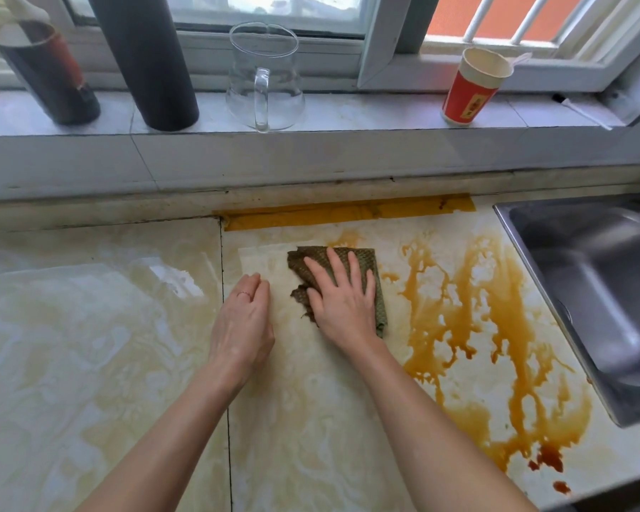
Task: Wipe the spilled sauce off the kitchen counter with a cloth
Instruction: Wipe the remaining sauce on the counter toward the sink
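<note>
Fingers (335,266) of right hand (342,301) flat on crumpled olive-brown woven cloth (364,258); left hand (242,323) loosely curled.

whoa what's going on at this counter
A person is wiping spilled sauce off the kitchen counter. The right hand presses a green-brown cloth flat against the counter with straight fingers. The left hand rests beside it, loosely curled and holding nothing. Most of the orange-brown sauce lies unwiped to the right of the cloth, spreading toward the sink.
</note>
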Available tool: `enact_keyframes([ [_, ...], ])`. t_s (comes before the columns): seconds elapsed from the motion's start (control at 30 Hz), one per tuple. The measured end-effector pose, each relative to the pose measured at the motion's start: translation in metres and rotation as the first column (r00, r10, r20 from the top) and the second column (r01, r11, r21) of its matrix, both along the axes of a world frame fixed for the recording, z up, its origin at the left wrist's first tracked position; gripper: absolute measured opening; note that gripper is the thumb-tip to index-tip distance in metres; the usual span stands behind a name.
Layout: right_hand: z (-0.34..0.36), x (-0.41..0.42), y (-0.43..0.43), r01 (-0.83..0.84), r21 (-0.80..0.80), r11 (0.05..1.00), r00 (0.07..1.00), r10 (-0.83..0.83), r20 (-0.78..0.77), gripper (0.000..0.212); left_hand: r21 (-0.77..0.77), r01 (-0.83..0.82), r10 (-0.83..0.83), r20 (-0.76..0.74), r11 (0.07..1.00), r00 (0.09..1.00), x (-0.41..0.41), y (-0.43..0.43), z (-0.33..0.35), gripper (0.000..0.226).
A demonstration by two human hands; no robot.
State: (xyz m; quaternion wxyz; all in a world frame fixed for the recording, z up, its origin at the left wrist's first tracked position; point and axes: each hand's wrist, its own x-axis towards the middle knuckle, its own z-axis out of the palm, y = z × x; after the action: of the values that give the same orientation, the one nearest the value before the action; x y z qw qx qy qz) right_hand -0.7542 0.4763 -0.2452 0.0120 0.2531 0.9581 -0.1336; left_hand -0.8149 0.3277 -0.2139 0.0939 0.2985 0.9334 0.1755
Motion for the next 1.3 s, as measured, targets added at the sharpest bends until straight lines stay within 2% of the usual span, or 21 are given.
enact_keyframes([
  [0.1,0.000,0.002,-0.013,0.073,-0.007,0.997,0.997,-0.073,-0.001,0.053,-0.004,-0.018,0.019,0.052,1.000,0.998,-0.004,0.003,0.003,0.051],
  [0.2,-0.001,0.006,-0.032,-0.018,0.001,1.000,1.000,0.018,-0.011,0.054,-0.039,0.007,-0.004,0.064,0.999,0.998,-0.005,0.006,0.006,0.054],
  [0.33,0.000,-0.024,-0.004,-0.130,0.027,0.991,0.991,0.130,-0.006,0.051,-0.087,0.017,-0.012,0.064,0.996,0.998,-0.007,0.009,0.009,0.057],
  [0.5,0.000,-0.038,0.006,0.002,0.036,0.999,1.000,-0.002,-0.005,0.051,-0.104,0.030,-0.022,0.071,0.994,0.997,-0.007,0.008,0.009,0.060],
  [0.67,0.001,-0.043,0.000,-0.205,0.107,0.973,0.979,0.206,0.004,0.050,-0.145,0.074,-0.063,0.075,0.987,0.995,-0.008,0.009,0.008,0.066],
  [0.73,0.001,-0.053,0.020,-0.226,0.145,0.963,0.974,0.225,0.023,0.051,-0.143,0.072,-0.061,0.080,0.987,0.995,-0.008,0.008,0.009,0.067],
  [0.9,-0.002,-0.064,0.051,0.039,0.030,0.999,0.999,-0.040,0.025,0.055,-0.132,0.064,-0.052,0.091,0.989,0.994,-0.007,0.006,0.011,0.068],
  [0.97,-0.001,-0.065,0.042,0.047,0.005,0.999,0.997,-0.047,0.057,0.055,-0.130,0.074,-0.063,0.088,0.989,0.994,-0.008,0.005,0.011,0.069],
  [1.13,-0.005,-0.054,0.060,-0.123,0.017,0.992,0.992,0.122,0.041,0.055,-0.134,0.092,-0.081,0.083,0.987,0.993,-0.009,0.004,0.010,0.071],
  [1.3,-0.002,-0.064,0.074,0.135,-0.017,0.991,0.990,-0.134,0.052,0.056,-0.139,0.111,-0.101,0.077,0.984,0.992,-0.010,0.003,0.010,0.071],
])
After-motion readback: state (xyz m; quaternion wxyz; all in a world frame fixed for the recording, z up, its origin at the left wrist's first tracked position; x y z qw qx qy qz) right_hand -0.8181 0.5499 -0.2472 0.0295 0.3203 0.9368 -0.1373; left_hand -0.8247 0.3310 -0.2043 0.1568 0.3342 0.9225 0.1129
